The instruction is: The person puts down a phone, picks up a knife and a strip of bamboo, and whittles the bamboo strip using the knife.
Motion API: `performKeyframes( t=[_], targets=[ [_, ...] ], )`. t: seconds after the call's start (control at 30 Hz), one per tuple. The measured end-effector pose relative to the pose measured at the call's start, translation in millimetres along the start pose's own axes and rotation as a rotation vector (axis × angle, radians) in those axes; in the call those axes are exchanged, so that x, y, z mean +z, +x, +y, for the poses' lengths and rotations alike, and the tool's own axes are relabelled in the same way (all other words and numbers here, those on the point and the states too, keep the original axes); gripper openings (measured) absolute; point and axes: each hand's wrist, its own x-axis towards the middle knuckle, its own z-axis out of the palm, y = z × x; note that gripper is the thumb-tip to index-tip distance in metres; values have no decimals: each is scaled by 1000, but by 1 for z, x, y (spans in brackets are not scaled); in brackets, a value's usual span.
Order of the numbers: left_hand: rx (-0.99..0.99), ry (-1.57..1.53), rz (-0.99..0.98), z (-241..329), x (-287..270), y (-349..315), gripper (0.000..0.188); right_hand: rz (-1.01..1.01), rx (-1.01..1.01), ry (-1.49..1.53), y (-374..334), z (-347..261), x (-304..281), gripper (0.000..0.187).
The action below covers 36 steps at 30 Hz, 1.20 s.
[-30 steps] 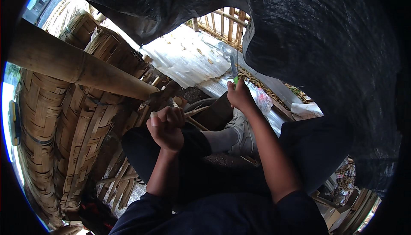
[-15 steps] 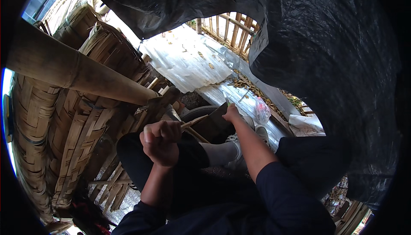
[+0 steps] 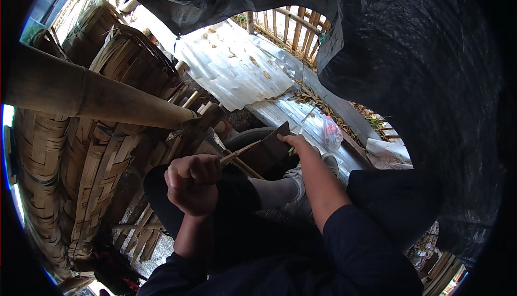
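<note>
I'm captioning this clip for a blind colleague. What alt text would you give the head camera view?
Seen from above, a seated person's left hand grips a thin bamboo strip while the right hand holds a dark flat blade against its far end. Woven bamboo baskets and a thick bamboo pole stand to the left, a corrugated metal sheet lies ahead, and a black tarp hangs overhead.

Both forearms are bare, with dark navy sleeves pushed up above the elbows, well back from the fingers. The left hand [image 3: 193, 183] and right hand [image 3: 295, 142] wear no gloves or rings. Beyond the fingers show dark trousers, a grey sock and a pale shoe.
</note>
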Motion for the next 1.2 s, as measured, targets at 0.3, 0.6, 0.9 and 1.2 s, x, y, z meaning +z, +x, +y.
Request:
performKeyframes(
  t=[0.3, 0.6, 0.9, 1.2],
  targets=[
    [22, 11, 43, 2, 1, -1, 58, 117, -226, -12, -18, 10, 5, 69],
    [109, 39, 51, 29, 9, 3, 57, 47, -322, 92, 16, 26, 0, 71],
    [51, -24, 25, 15, -6, 8, 55, -179, 56, 207, -9, 1, 18, 114],
    [7, -47, 61, 11, -13, 4, 55, 654, 473, 529, -53, -5, 58, 94]
  ],
)
